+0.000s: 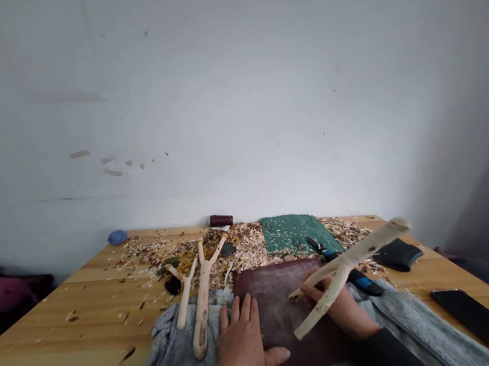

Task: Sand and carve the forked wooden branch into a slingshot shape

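My left hand lies flat with fingers spread on the left side of a dark red leather-like sheet. Over the sheet's right part, my right hand grips a peeled forked stick. Its two prongs point toward the lower left, and the thick end rises to the upper right. Part of my right fingers is hidden behind the wood. Left of the sheet lie a larger forked stick and a smaller forked stick, both peeled. A grey cloth spreads underneath.
Wood shavings cover the table's back, around a green cloth. A blue-and-black tool lies by my right hand. Farther right are a black curved object and a dark phone-like slab. A thread spool stands near the wall.
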